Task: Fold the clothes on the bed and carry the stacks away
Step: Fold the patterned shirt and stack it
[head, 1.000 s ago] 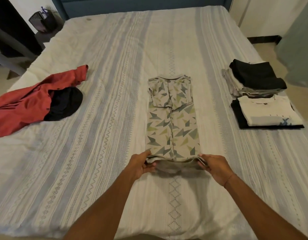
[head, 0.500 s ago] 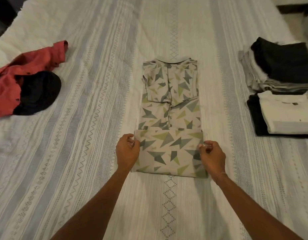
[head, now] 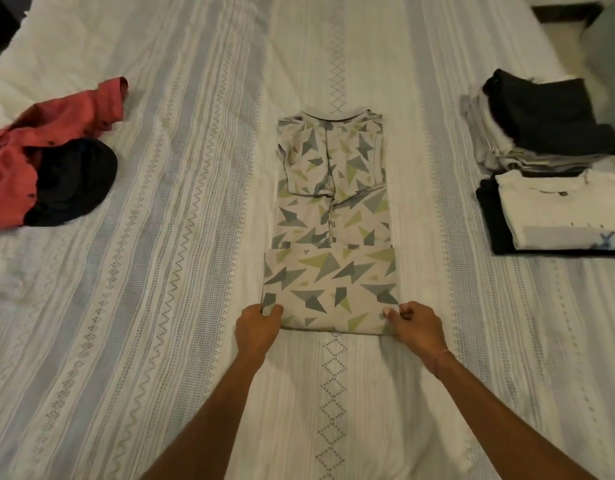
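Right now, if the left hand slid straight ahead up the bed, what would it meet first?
The left hand already pinches the shirt at its folded near corner, so going forward it would push up that left edge. Beyond the collar only bare bedsheet shows.

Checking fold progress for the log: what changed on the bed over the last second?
The patterned shirt had its bottom hem folded up over its lower part. Both hands let go of the hem and moved back to the new fold's near corners, where the left hand and right hand now grip it. The red shirt, dark cap and the two folded stacks stayed put.
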The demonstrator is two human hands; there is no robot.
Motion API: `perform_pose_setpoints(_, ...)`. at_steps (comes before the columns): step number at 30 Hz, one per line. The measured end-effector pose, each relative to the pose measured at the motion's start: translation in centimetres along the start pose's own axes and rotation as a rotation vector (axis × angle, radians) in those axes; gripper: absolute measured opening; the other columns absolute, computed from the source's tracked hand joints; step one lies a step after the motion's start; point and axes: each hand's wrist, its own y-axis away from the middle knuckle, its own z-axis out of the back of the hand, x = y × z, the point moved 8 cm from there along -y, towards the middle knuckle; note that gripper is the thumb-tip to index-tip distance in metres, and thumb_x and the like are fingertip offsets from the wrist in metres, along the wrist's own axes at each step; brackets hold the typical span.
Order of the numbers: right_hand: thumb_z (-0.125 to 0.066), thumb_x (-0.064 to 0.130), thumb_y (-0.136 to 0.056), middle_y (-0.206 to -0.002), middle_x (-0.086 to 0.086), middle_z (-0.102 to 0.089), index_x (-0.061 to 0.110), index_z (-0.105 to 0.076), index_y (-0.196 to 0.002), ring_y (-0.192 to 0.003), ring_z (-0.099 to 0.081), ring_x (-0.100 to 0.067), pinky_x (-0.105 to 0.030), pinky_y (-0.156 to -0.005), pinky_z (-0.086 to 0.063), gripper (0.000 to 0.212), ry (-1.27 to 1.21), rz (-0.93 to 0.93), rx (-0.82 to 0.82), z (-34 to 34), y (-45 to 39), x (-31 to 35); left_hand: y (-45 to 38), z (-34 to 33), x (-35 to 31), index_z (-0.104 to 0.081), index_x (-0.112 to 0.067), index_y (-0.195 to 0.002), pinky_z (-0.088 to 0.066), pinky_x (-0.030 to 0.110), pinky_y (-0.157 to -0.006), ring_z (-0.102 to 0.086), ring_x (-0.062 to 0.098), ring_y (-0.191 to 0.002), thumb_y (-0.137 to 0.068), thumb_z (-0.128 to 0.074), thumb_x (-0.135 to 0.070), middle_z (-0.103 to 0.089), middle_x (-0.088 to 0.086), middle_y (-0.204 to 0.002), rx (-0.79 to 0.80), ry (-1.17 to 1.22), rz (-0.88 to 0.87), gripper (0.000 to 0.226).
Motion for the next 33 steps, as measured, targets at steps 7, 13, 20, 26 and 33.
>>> perform_pose_setpoints(7,-0.073,0.014,-0.092,-0.081,-0.007,-0.06,0.005,-0.041,-0.104,-0.065,-0.067,-0.025,-0.04,-0.069,-0.061,0.036,-0.182,0.024,-0.023,0.2,4.1,1.0,1.0,0.8,1.9,-0.053,-0.012,-0.088,-0.053,0.04,-0.068,-0.067,0.033,-0.083,-0.09,-0.074,-0.036,-0.067,0.016,-0.093,0.031,0.213,0.023,0.032)
perform_pose_setpoints(13,-0.066,0.01,-0.096,-0.077,-0.013,-0.071,0.01,-0.052,-0.094,-0.058,-0.069,-0.016,-0.027,-0.06,-0.059,0.014,-0.19,0.132,-0.016,1.5,8.9,-0.3,5.7,3.7,1.5,-0.036,-0.029,-0.116,-0.053,0.039,-0.067,-0.061,0.024,-0.083,-0.088,-0.076,-0.015,-0.062,0.012,-0.096,0.044,0.393,-0.05,0.05)
perform_pose_setpoints(20,-0.076,0.009,-0.088,-0.086,-0.017,-0.075,0.003,-0.073,-0.095,-0.065,-0.072,-0.022,-0.032,-0.069,-0.062,0.01,-0.342,-0.028,0.056,2.4,12.9,-2.0,9.9,7.1,-0.4,-0.076,-0.016,-0.094,-0.055,0.029,-0.051,-0.066,0.02,-0.057,-0.089,-0.074,-0.008,-0.074,0.018,-0.086,0.12,0.298,-0.145,0.01)
perform_pose_setpoints(26,-0.074,0.004,-0.089,-0.093,-0.021,-0.076,-0.008,-0.071,-0.102,-0.081,-0.074,-0.029,-0.028,-0.073,-0.063,0.018,-0.619,-0.072,0.151,4.7,10.6,3.8,7.8,7.6,-4.4,-0.074,-0.003,-0.089,-0.059,0.032,-0.061,-0.071,0.023,-0.064,-0.083,-0.083,-0.022,-0.076,0.017,-0.083,0.189,0.417,0.012,0.021)
perform_pose_setpoints(33,-0.085,0.003,-0.075,-0.095,-0.014,-0.078,-0.001,-0.075,-0.101,-0.09,-0.076,-0.02,-0.021,-0.075,-0.06,0.028,-0.546,0.069,0.251,6.7,4.9,13.0,1.7,7.9,-12.9,-0.076,-0.01,-0.1,-0.057,0.03,-0.066,-0.073,0.021,-0.076,-0.082,-0.083,-0.03,-0.078,0.011,-0.089,0.302,0.429,-0.078,0.028)
